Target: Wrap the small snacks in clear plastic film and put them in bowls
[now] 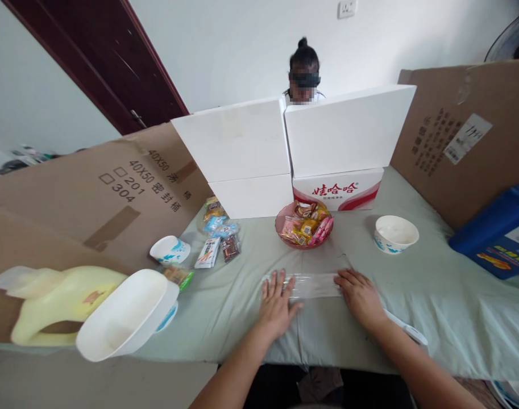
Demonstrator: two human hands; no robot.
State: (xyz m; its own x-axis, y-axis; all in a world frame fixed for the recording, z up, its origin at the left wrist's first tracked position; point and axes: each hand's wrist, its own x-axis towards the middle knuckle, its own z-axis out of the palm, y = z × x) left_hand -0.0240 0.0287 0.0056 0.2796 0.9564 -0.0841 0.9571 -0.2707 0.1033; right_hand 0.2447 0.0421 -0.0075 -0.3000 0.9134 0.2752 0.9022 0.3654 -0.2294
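Observation:
A flat strip of clear plastic [315, 285], perhaps a folded bag or film, lies across the cloth in front of me. My left hand [278, 305] rests palm down on its left end, fingers spread. At the right end my right hand [361, 296] presses down with its fingers flat and close together. Just beyond the strip stands a pink glass bowl [280, 236] filled with wrapped snacks [306, 227]. Partly hidden beneath my right forearm is a white object [412, 334] that I cannot make out.
Packaged snacks [216, 227], a tilted paper bowl [169, 250], a white tub [123, 312] and a yellow jug [71, 295] occupy the left. A paper bowl [396, 234] and blue jug [498, 233] stand right. White boxes [250, 153] separate me from a person [304, 74]; cardboard [468, 119] flanks the table.

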